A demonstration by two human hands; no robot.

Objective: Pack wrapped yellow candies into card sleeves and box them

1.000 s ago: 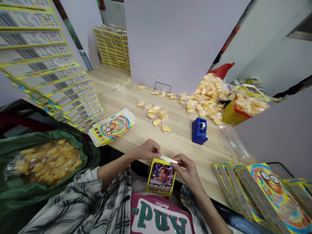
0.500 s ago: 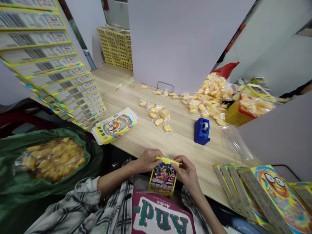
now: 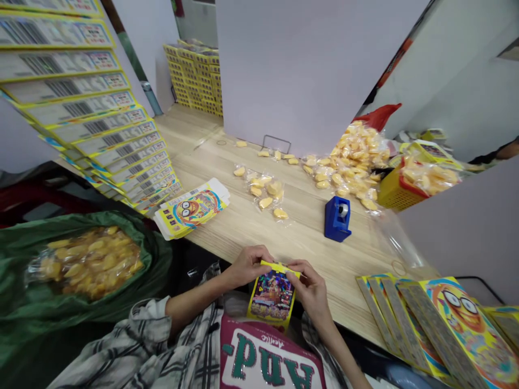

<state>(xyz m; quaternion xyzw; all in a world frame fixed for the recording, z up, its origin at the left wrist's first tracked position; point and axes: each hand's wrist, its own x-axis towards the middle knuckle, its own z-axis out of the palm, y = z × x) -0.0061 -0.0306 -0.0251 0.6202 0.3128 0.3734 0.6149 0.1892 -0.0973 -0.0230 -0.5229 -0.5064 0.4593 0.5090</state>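
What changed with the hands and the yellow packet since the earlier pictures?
The left hand and right hand moved together onto the top edge of the yellow packet, and the white strip there no longer shows. Both hands hold it; the blue tape dispenser stayed in place.

Light wood workbench runs through the frame. Pale lilac partition along its far edge, second partition off its right end, white wall behind that. Teal post beyond its far left corner. Dark red furniture left of bench.
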